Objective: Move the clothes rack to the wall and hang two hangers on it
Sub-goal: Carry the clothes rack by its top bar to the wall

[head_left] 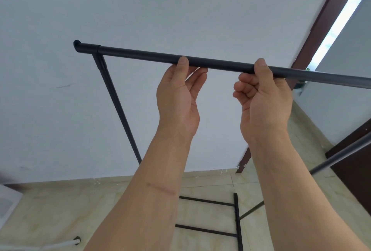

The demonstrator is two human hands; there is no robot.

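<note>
A black metal clothes rack with a round horizontal top bar (216, 64) is being held from below by two bare hands, seen from a head-worn camera. The left hand (178, 94) is being cupped under the bar, thumb pressed on the near side and fingers curled loosely behind it, not fully closed. The right hand (263, 98) is being wrapped more tightly around the same bar, fingers folded into the palm. The two hands are being kept near each other toward the middle of the bar, probably so the frame is balanced while it is being lifted or steered. The rack is standing close in front of a plain white wall (140, 10), its slanted left upright (118, 110) running down toward a pale tiled floor (60, 210), where black lower crossbars (206, 201) are showing between the forearms. A dark brown door frame (325, 20) is being seen at the right. No hangers are in view, and no containers are being shown, so the hanging step appears not yet begun.
</note>
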